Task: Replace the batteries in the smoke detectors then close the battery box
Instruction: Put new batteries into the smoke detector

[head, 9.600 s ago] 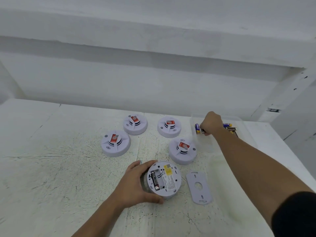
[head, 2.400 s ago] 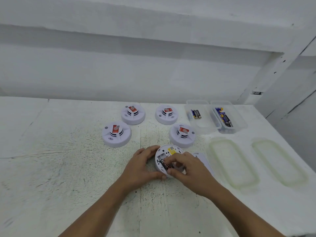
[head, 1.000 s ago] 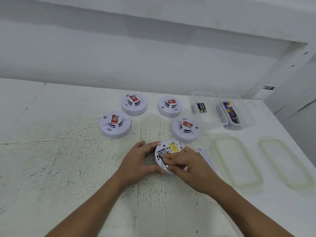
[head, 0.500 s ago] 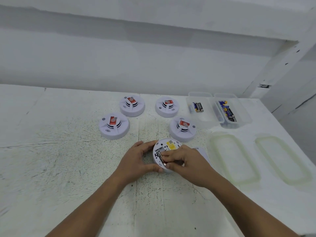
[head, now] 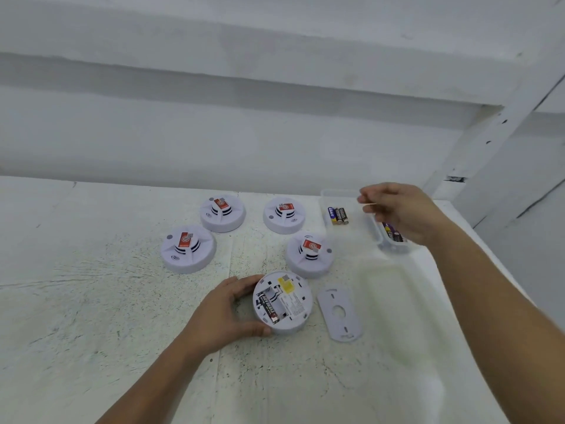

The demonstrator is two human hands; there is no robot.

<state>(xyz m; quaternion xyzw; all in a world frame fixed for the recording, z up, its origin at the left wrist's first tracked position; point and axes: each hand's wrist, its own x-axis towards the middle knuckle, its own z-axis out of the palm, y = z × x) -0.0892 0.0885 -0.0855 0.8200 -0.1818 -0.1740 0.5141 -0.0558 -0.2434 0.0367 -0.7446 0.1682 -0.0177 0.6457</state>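
Our detector (head: 282, 302), back up with one battery (head: 268, 307) seated, sits near us. It is probably light, rigid and slick, best gripped by its rim. Our left hand (head: 226, 313) cups that rim; our right hand (head: 400, 211) hovers over the battery box (head: 348, 237), fingers half-curled — whether it pinches anything, we cannot tell.

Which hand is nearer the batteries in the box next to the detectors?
Right. The right hand hangs just right of the batteries, over the boxes; the left hand holds the open detector, far nearer the person.

"eveready" on battery (head: 268, 307) in upturned detector (head: 282, 302).
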